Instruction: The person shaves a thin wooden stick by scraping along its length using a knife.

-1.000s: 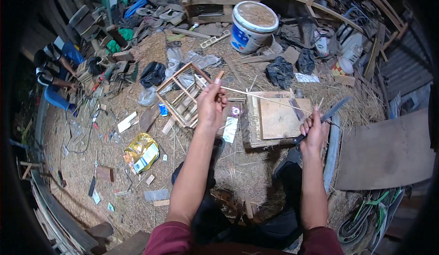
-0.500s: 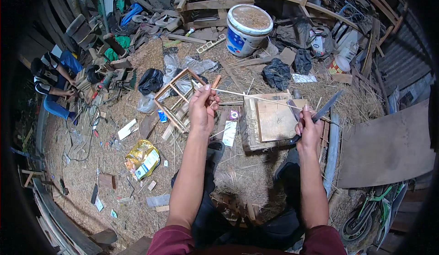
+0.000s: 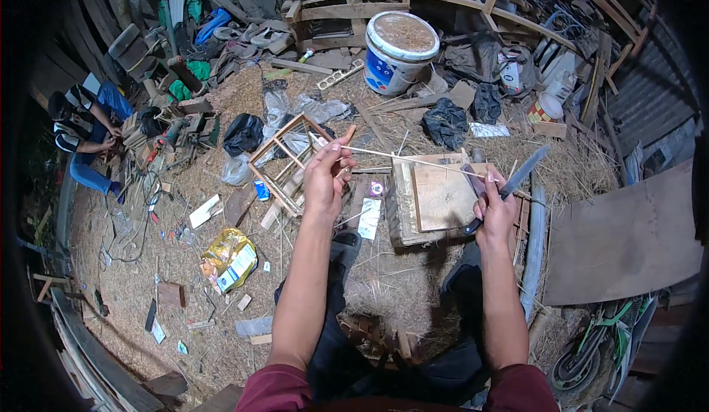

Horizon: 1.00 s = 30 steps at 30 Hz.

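Thin stick (image 3: 421, 161) bridges left hand (image 3: 326, 174) and right hand (image 3: 496, 214), both pinching it; right also grips a knife (image 3: 526, 169).

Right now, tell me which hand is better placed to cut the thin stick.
Right hand, probably: it holds the knife, blade beside the thin stick, which the left hand pinches.

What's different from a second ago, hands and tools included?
The knife in the right hand has turned slightly, its tip pointing more forward. Nothing was visibly grasped or released: the left hand still holds the thin strip. The wooden frame and block stayed; the view shifted a little.
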### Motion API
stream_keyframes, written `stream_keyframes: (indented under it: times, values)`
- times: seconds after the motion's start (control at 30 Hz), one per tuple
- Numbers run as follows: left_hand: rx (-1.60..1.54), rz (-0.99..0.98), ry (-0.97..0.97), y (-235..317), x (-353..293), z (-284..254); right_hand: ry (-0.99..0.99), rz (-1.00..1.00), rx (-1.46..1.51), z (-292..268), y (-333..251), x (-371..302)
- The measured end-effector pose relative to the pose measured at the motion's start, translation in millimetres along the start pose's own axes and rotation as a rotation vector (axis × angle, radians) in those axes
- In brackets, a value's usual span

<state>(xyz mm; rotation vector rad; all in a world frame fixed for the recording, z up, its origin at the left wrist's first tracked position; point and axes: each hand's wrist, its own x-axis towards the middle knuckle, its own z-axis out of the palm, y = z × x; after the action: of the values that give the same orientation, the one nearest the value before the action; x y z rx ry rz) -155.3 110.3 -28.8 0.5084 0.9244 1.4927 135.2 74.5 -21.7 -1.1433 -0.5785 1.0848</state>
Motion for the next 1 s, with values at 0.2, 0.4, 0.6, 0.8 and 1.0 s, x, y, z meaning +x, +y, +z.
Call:
stream_keyframes:
  times: [0.2, 0.4, 0.6, 0.8, 1.0]
  values:
    - [-0.052, 0.012, 0.019, 2, -1, 3, -0.014, -0.023, 0.027, 1, -2, -3]
    - [-0.107, -0.011, -0.029, -2, 4, -3, -0.016, 0.028, 0.079, -1, -4, 0]
    - [-0.13, -0.027, -0.04, -1, 4, -3, -0.019, 0.03, 0.095, -1, -6, 1]
    - [-0.133, -0.028, -0.067, -3, 6, -7, -0.01, 0.047, 0.11, 0, -7, 0]
    - [-0.121, -0.038, -0.061, -2, 7, -5, -0.042, 0.032, 0.112, -3, -3, 3]
